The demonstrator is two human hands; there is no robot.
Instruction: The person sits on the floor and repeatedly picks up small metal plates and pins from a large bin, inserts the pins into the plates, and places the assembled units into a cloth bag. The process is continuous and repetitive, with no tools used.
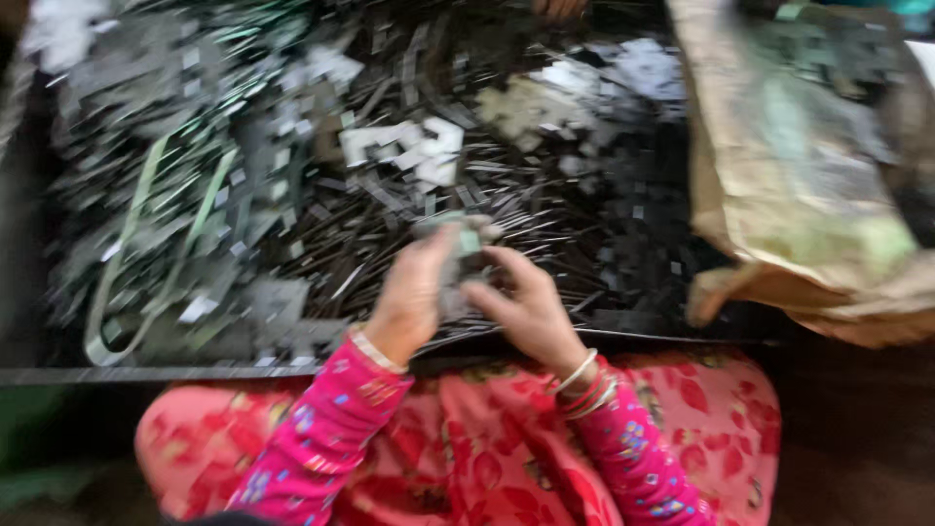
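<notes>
Your left hand [409, 297] and right hand [526, 307] both pinch a small stack of thin metal pieces [458, 255] just above the heaped scrap [390, 185]. Those edges look sharp; a slip could nick fingers or scatter the stack.

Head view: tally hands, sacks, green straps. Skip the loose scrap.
Hands: 2, left hand and right hand, both on a small stack of metal pieces
Sacks: 1, brown sack
Green straps: 1, looped green strap
Total: 4
</notes>
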